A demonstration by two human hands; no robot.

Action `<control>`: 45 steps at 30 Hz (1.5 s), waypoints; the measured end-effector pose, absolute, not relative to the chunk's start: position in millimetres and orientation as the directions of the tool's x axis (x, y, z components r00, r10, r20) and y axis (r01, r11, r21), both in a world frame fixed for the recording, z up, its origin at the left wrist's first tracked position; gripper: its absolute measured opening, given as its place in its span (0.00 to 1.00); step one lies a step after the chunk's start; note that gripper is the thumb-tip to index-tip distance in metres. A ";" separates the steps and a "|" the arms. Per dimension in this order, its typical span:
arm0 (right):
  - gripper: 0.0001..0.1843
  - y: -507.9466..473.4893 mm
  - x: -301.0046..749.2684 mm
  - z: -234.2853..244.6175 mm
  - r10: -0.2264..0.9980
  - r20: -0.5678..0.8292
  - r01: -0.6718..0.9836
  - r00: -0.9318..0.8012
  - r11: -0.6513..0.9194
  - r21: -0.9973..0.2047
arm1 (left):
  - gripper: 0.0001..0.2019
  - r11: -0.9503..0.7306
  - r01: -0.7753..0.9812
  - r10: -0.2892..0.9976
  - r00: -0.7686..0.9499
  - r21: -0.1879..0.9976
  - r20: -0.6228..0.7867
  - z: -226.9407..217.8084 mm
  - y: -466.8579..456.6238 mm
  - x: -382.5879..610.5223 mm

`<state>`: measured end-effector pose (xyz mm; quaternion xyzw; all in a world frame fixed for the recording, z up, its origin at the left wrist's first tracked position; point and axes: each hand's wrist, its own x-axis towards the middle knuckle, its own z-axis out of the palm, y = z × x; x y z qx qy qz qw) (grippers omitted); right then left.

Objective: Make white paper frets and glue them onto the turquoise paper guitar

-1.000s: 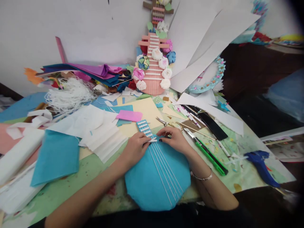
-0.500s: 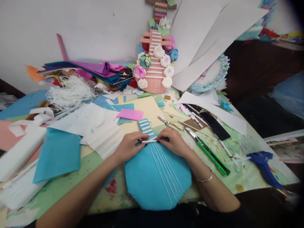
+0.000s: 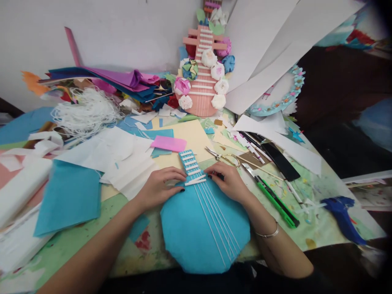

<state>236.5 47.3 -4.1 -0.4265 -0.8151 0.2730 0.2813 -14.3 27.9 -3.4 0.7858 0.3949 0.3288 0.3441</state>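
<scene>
Fingers of the left hand (image 3: 157, 188) stand parted, with a clear gap between index and thumb. The index tip is beside the base of the neck (image 3: 183, 158); the thumb tip is lower, at the upper left edge of the blue guitar (image 3: 202, 228). Fingers of the right hand (image 3: 227, 179) are bent, tips close together, at the opposite side of the neck base; whether they pinch anything cannot be told.

The guitar lies face up between and below both sets of fingers. A slanted white strip (image 3: 191, 181) spans the neck base between the two hands, across the strings (image 3: 211, 222). Further white bars (image 3: 191, 162) cross the neck above the fingertips.

Just beyond the right fingers: scissors (image 3: 231, 160), blades parted. Right of them: a green knife (image 3: 273, 201), blade exposed; farther right, a blue glue gun (image 3: 340, 216). Left of the left fingers: white paper (image 3: 104, 149), then a blue sheet (image 3: 69, 200). Well beyond both hands, a pink guitar (image 3: 200, 100) stands upright, decorated with paper flowers (image 3: 217, 71).
</scene>
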 end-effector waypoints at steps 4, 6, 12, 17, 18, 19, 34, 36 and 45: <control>0.12 45.4 237.7 -1.7 0.889 0.225 0.578 -0.399 0.434 -0.691 | 0.05 -0.461 0.402 0.843 0.478 0.791 0.248 -5.7 28.2 -15.0; 0.09 44.3 238.4 -0.6 0.898 0.195 0.582 -0.395 0.408 -0.703 | 0.05 -0.456 0.400 0.848 0.468 0.795 0.251 -6.5 27.7 -14.6; 0.03 42.9 239.4 0.6 0.851 0.143 0.551 -0.506 0.446 -0.705 | 0.06 -0.477 0.406 0.838 0.477 0.779 0.265 -8.7 26.4 -10.1; 0.03 42.7 240.4 2.7 0.837 0.117 0.552 -0.535 0.452 -0.701 | 0.04 -0.491 0.419 0.841 0.456 0.764 0.291 -11.0 24.4 -5.1; 0.03 42.8 240.8 2.9 0.838 0.115 0.554 -0.533 0.449 -0.701 | 0.04 -0.486 0.421 0.847 0.444 0.766 0.293 -11.5 24.1 -4.0; 0.03 43.0 241.2 3.1 0.842 0.114 0.557 -0.527 0.444 -0.702 | 0.04 -0.479 0.423 0.853 0.432 0.769 0.293 -12.0 23.8 -3.0; 0.11 48.7 255.7 1.8 0.919 0.188 0.532 -0.348 0.358 -0.768 | 0.10 -0.113 0.365 0.993 0.081 0.924 0.090 -9.0 24.9 -9.5; 0.11 50.6 261.5 2.6 0.937 0.228 0.499 -0.265 0.336 -0.799 | 0.10 -0.090 0.310 0.996 0.042 0.946 0.081 -7.3 25.1 -10.0; 0.06 -0.1 228.5 49.4 0.897 0.321 0.455 -0.305 0.433 -0.778 | 0.08 0.075 -0.236 0.971 0.238 0.969 -0.017 9.6 4.6 14.4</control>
